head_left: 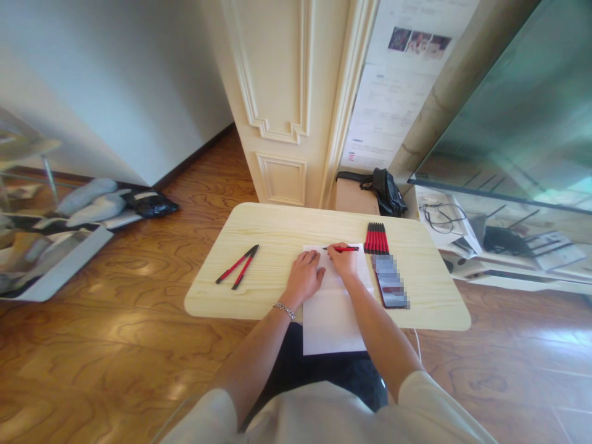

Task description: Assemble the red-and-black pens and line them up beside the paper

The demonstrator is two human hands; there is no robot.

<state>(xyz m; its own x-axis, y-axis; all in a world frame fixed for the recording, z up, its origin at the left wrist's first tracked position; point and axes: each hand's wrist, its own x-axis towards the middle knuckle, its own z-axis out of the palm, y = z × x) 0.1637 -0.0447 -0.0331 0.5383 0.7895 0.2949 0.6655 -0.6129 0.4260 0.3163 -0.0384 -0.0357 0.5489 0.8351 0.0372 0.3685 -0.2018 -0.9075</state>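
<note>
A white sheet of paper (pixel 330 314) lies on a small light wooden table (pixel 259 290) and hangs over its near edge. My left hand (pixel 305 274) rests on the paper's upper left part, fingers curled down against it. My right hand (pixel 345 260) grips a red and black pen (pixel 342 248) whose tip points left at the paper's top edge. A row of several red and black pens (pixel 376 238) lies just right of the paper. Two more such pens (pixel 238 267) lie crossed on the table's left side.
A phone (pixel 391 282) lies beside the paper on the right. Behind the table stand a cream panelled door, a black bag (pixel 386 191) on a box, and a glass cabinet (pixel 509 185) at right. Bags and a board lie on the wooden floor at left.
</note>
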